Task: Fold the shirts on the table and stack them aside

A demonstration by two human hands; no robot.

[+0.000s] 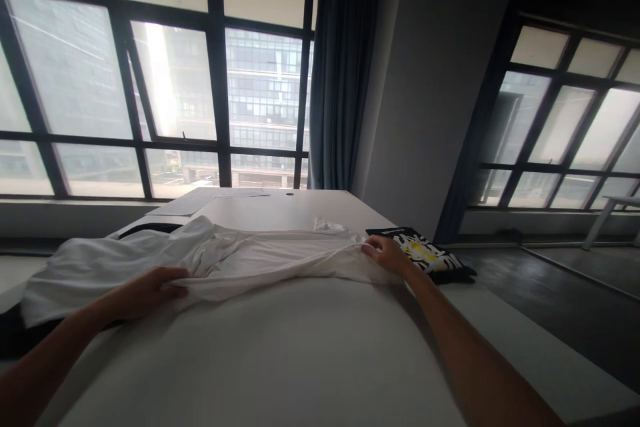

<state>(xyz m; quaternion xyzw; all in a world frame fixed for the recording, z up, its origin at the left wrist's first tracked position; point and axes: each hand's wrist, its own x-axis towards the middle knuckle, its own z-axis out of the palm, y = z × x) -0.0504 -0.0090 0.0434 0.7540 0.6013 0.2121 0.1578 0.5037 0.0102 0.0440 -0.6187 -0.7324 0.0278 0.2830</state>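
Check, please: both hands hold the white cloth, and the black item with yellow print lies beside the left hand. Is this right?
The side is wrong: the head view shows the black item beside the right hand. The rest is correct.

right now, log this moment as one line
left hand: pinching white cloth | right hand: pinching white cloth | black patterned cloth: beside right hand

Cloth [280,257] on table [310,205], bundle [425,253] to its right, windows [265,90] behind.

White table [305,205], rumpled white cloth [280,252], black patterned item [425,253], papers farther back [181,205]
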